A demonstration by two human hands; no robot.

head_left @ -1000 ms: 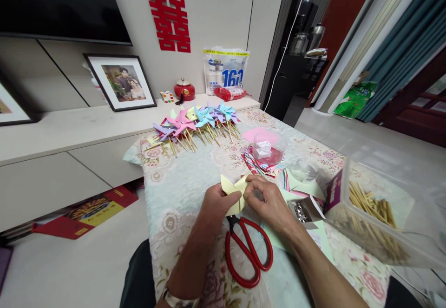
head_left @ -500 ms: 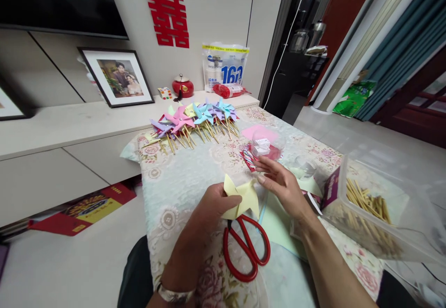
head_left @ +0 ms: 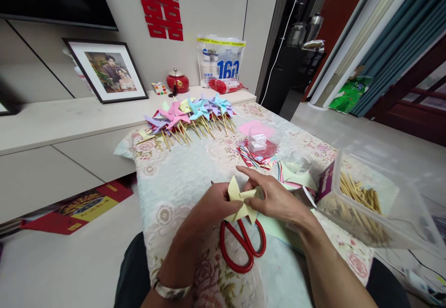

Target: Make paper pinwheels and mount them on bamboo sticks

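A pale yellow paper pinwheel [head_left: 240, 199] with folded blades is held up over the near part of the table. My left hand [head_left: 218, 202] pinches it from the left, thumb across its front near the middle. My right hand [head_left: 270, 195] grips it from the right, thumb and fingers closed on a folded blade and the index finger raised. Just below lie scissors with red handles [head_left: 240, 252]; their blades are mostly hidden under the pinwheel and my left hand. Sheets of light green paper [head_left: 278, 233] lie under my right forearm.
Several finished pinwheels on sticks [head_left: 190, 115] lie at the table's far side. A clear round container [head_left: 266, 140] sits beyond my right hand, near striped paper pieces [head_left: 252, 157]. At the right stands a clear plastic bin [head_left: 397, 229] holding thin wooden sticks [head_left: 360, 192].
My right hand has moved left and down onto the pinwheel, and its fingers have closed on it. The left hand keeps its pinch. The whole view has shifted slightly.
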